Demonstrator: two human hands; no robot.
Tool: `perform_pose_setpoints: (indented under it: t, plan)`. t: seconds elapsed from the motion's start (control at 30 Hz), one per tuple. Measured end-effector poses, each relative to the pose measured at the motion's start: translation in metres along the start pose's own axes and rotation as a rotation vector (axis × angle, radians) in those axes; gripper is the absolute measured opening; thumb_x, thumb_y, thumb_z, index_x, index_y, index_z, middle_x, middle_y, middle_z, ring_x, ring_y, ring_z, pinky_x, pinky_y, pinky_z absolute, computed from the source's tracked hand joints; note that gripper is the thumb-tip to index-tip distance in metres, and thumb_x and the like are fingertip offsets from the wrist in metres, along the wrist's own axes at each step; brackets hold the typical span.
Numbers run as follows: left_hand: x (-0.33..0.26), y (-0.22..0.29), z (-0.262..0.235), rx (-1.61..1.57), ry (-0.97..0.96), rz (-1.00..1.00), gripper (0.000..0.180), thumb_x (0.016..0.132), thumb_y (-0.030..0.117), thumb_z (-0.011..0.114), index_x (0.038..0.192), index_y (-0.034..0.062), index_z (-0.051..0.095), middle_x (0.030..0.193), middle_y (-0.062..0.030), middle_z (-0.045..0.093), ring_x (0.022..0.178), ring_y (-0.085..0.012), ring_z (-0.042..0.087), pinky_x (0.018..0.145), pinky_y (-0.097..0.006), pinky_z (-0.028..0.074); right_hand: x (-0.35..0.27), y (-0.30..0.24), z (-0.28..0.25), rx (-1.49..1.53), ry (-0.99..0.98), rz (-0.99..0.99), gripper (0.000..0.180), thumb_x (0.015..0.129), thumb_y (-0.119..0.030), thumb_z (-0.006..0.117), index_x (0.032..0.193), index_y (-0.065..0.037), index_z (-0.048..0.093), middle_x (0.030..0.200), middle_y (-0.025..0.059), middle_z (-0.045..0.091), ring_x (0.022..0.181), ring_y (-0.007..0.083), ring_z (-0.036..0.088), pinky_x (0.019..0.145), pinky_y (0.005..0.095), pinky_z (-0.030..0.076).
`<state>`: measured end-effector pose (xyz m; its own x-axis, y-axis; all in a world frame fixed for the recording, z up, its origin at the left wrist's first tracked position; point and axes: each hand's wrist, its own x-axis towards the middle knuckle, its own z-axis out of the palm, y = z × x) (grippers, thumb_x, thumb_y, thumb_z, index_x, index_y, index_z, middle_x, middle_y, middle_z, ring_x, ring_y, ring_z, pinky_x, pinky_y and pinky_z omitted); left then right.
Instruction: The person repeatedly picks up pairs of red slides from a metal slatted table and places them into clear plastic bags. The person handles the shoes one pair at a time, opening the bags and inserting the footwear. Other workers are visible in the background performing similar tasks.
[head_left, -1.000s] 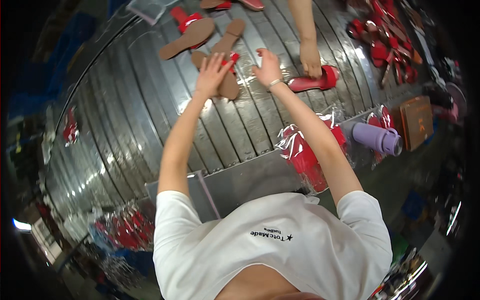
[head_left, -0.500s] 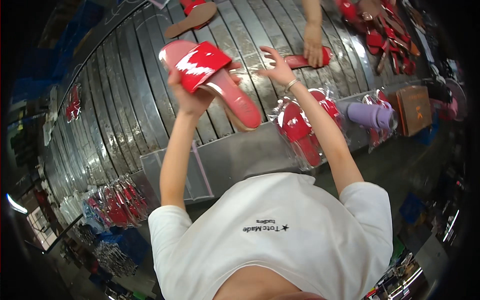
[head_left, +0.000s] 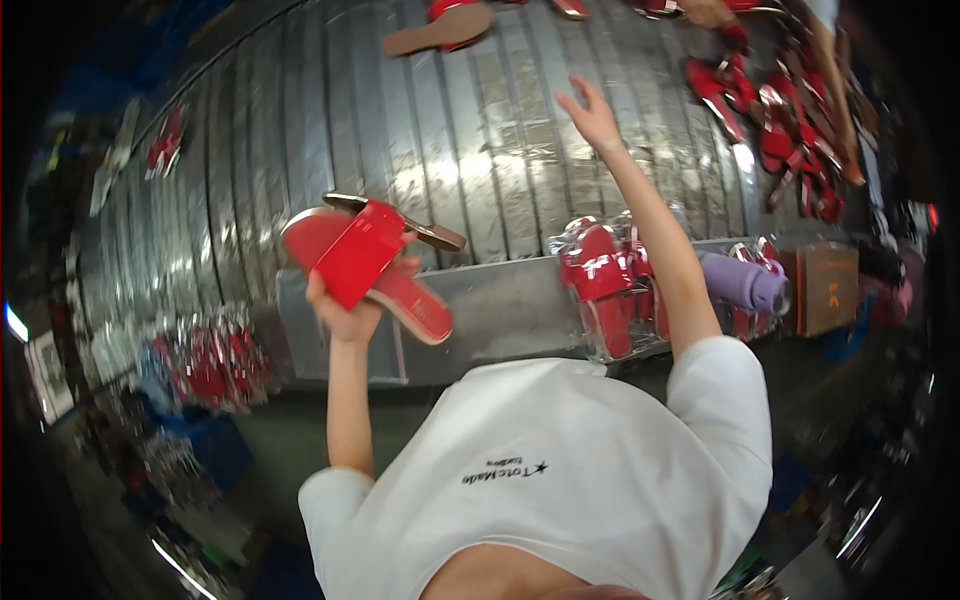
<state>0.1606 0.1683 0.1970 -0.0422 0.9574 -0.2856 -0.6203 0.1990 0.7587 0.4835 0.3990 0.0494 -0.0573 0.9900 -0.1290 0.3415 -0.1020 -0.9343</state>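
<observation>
Two red sandals (head_left: 365, 265) are gripped together in the left hand (head_left: 345, 310), raised above the near edge of the bench (head_left: 330, 110). One shows a wide glossy red strap facing the camera; the other sits behind it, its tan sole edge and tip projecting toward the right. The left hand's fingers are closed around the pair from below.

The right hand (head_left: 592, 112) is open, fingers spread, palm over the ribbed metallic bench surface, holding nothing and touching nothing that can be confirmed.

Near the right forearm, at the bench's front edge, lie clear bags of red sandals (head_left: 605, 285), with a purple roll (head_left: 740, 282) just beside them and a brown box (head_left: 825, 288) further right. A tan-soled sandal (head_left: 440, 28) lies at the far side of the bench. Loose red sandals (head_left: 775, 125) are heaped at the far right. More bagged red footwear (head_left: 205, 360) sits below the bench at left.
</observation>
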Motion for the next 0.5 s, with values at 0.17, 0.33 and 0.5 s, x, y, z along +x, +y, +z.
perform_pose_setpoints:
  t: [0.17, 0.33, 0.5]
  plan:
    - [-0.023, -0.004, -0.019, -0.225, -0.279, -0.058, 0.104, 0.072, 0.074, 0.043, 0.141, -0.0010, 0.022, 0.112, -0.0347, 0.053, 0.088, -0.0400, 0.061, 0.077, -0.048, 0.048, -0.159, -0.064, 0.127, 0.107, -0.688, -0.180, 0.087, 0.074, -0.014, 0.075, 0.144, -0.009, 0.023, 0.144, 0.0131, 0.032, 0.125, 0.0210, 0.041, 0.097, 0.0337, 0.040]
    - [-0.056, -0.016, -0.024, -0.408, -0.299, -0.098, 0.108, 0.069, 0.080, 0.039, 0.140, -0.0007, 0.025, 0.111, -0.0358, 0.053, 0.084, -0.0381, 0.062, 0.073, -0.045, 0.051, -0.253, -0.058, 0.163, 0.547, -1.049, 0.374, 0.073, 0.076, -0.017, 0.071, 0.137, -0.001, 0.034, 0.102, 0.0074, 0.057, 0.086, 0.0173, 0.060, 0.075, 0.0271, 0.052]
    - [-0.088, -0.024, -0.074, -0.231, 0.069, -0.118, 0.094, 0.075, 0.076, 0.037, 0.133, 0.0019, 0.036, 0.112, -0.0257, 0.056, 0.088, -0.0367, 0.061, 0.074, -0.047, 0.051, -0.278, -0.049, 0.136, 0.565, -0.842, 0.536, 0.039, 0.076, -0.008, 0.063, 0.115, 0.000, 0.056, 0.077, 0.0030, 0.054, 0.058, 0.0093, 0.054, 0.051, 0.0237, 0.051]
